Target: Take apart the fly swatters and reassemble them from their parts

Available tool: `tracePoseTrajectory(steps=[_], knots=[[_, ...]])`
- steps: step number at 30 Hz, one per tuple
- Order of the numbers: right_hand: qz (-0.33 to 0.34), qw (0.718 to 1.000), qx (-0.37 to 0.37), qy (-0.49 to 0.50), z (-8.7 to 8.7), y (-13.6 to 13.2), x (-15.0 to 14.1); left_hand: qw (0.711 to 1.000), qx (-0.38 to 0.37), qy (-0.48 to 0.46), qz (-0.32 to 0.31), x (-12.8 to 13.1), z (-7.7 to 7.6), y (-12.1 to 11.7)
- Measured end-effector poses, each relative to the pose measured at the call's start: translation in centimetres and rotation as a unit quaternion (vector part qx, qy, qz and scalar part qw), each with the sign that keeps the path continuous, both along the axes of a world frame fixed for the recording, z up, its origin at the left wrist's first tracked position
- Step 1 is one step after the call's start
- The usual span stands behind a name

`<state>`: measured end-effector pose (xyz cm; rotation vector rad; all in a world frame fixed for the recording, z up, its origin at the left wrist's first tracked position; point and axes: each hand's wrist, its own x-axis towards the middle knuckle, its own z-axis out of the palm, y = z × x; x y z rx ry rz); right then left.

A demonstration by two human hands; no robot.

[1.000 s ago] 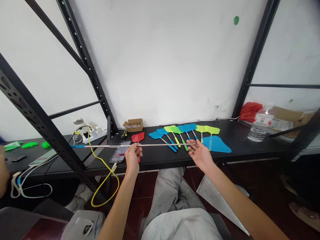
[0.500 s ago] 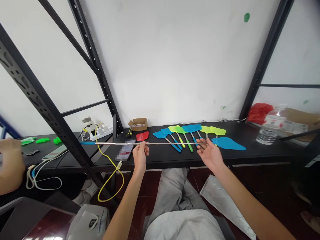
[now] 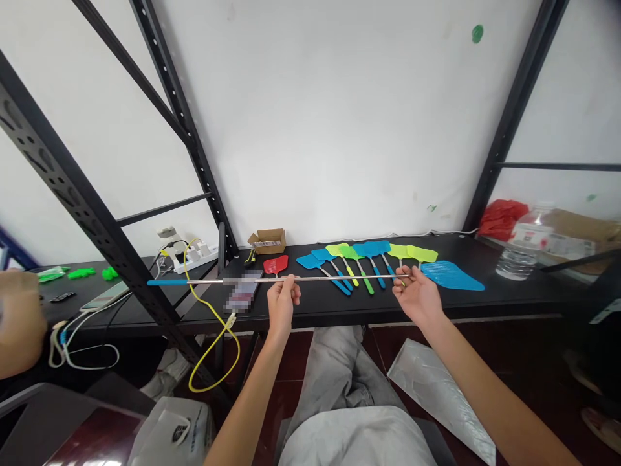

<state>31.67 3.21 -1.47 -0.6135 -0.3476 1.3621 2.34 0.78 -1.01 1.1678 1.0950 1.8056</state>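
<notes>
A blue fly swatter (image 3: 451, 276) with a long extended metal rod is held level across my front. Its blue handle points left, past the shelf post, and its flat head lies to the right. My left hand (image 3: 282, 299) is closed around the thin rod near its middle. Close to the head, my right hand (image 3: 418, 292) pinches the rod, palm turned up. Behind the rod, several shorter swatters lie on the black shelf, among them a green one (image 3: 359, 262) and a blue one (image 3: 315, 261). A red swatter head (image 3: 275, 264) lies behind my left hand.
A phone (image 3: 243, 292) with a yellow cable (image 3: 204, 304) lies left of my left hand. A small cardboard box (image 3: 268, 241) stands by the wall. At right is a water bottle (image 3: 524, 249). Black metal posts (image 3: 97, 200) frame the shelf; another person's arm (image 3: 20, 323) shows far left.
Both hands have shifted slightly to the right along with the swatter. Its head now reaches farther right, and more of the blue handle shows at left.
</notes>
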Motion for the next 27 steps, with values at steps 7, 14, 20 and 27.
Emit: tracePoseTrajectory(steps=[7, 14, 20, 27], knots=[[0.008, 0.999, 0.027, -0.037, -0.4, -0.1, -0.8, 0.999, -0.017, -0.034, 0.020, -0.8, -0.1, 0.3], [0.017, 0.999, 0.021, -0.033, 0.0, -0.2, -0.9, 0.997, -0.026, -0.068, 0.014, -0.7, 0.1, 0.4], [0.007, 0.999, 0.007, 0.031, 0.8, -0.2, -0.1, 0.995, -0.031, -0.090, 0.000, -0.8, 0.2, 0.4], [-0.027, 0.996, 0.031, 0.080, 0.9, 0.3, 2.3, 0.991, -0.041, -0.126, -0.027, -0.7, 0.5, 0.3]])
